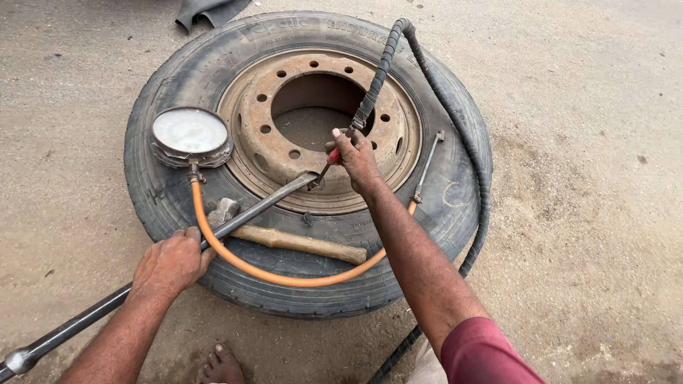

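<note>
A large truck tyre (178, 213) lies flat on the ground with a rusty steel rim (256, 135) in it. My left hand (171, 262) grips a long dark metal bar (263, 206) whose tip rests at the rim's edge. My right hand (354, 155) holds the nozzle end of a black air hose (455, 114) against the rim, close to the bar's tip. The hose loops over the tyre's right side.
A round pressure gauge (190, 134) lies on the tyre's left, with an orange hose (284, 276) curving across the sidewall to a thin metal stem (427, 165). A wooden-handled hammer (299, 243) rests on the tyre. My bare foot (222, 364) is near. Sandy concrete surrounds it.
</note>
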